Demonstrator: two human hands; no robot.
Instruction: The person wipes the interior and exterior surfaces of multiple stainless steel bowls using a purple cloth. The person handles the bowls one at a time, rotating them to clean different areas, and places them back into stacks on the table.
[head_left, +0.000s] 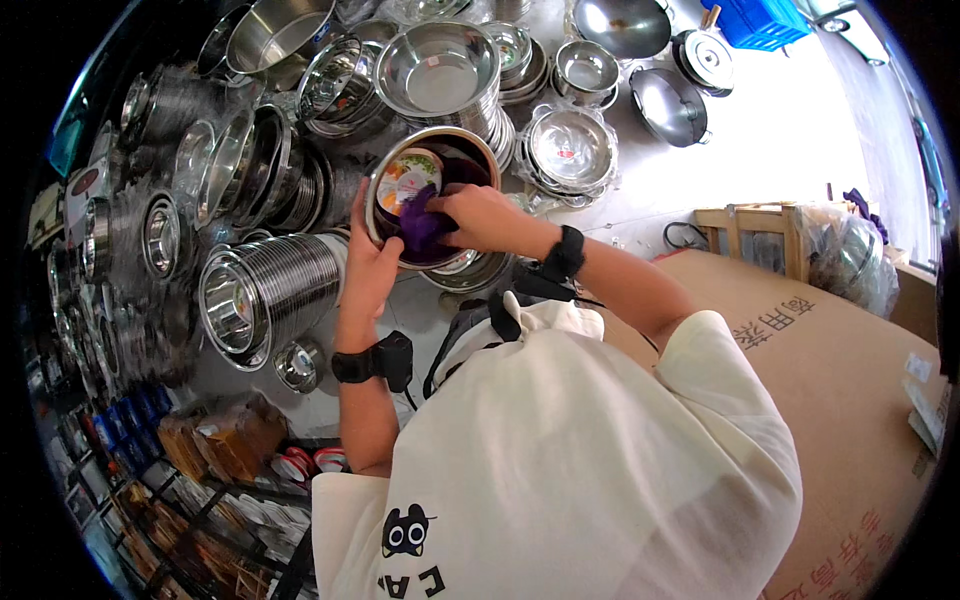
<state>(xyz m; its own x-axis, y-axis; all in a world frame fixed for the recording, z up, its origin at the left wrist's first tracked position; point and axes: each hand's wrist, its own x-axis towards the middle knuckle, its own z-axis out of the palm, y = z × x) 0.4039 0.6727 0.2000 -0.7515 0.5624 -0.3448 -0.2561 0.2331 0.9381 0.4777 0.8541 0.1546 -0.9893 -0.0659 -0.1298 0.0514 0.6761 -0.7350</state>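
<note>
My left hand (373, 259) grips the rim of a round stainless steel basin (484, 150), which is tilted so that its inside faces me. A round printed label (405, 180) with coloured pictures sits on its bottom. Inside the basin, my right hand (476, 217) holds a bunched purple cloth (424, 221) against the steel. The cloth partly covers the label. My right fingertips are partly hidden in its folds.
Left of my hands a long stack of nested steel basins (292, 281) lies on its side. Ahead stands a stack of wide basins (439, 71), with wrapped lids or pans (574, 150) and dark woks (667, 105) beyond. A large cardboard box (847, 375) is at my right, near a wooden stool (757, 225).
</note>
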